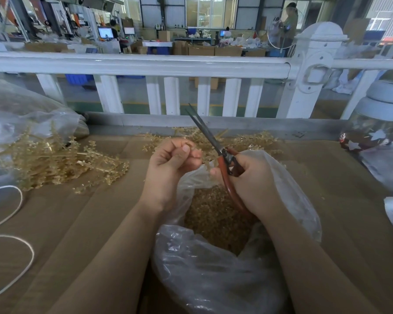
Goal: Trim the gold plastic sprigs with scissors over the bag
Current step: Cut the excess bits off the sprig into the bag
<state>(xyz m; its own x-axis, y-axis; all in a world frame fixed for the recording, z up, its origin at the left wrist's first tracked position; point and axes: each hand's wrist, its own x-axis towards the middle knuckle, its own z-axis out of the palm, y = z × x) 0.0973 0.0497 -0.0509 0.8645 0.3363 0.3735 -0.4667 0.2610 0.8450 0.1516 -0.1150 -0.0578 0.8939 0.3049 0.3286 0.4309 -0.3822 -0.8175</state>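
While left hand (173,163) apparently pinches, right hand (250,177) holds scissors (213,141).

Bare table (327,177) lies open right of the bag (213,279); a sprig pile (55,162) crowds the left, a white railing (145,64) blocks the far edge.

The right hand (251,177) covers most of the scissors (216,143) handles, so their loops cannot be seen. Whatever the left hand (170,162) pinches is hidden behind its curled fingers (186,148). The bag (213,268) runs off the bottom edge. Left, a white cord (21,245) and another clear bag (14,114) are cut off.
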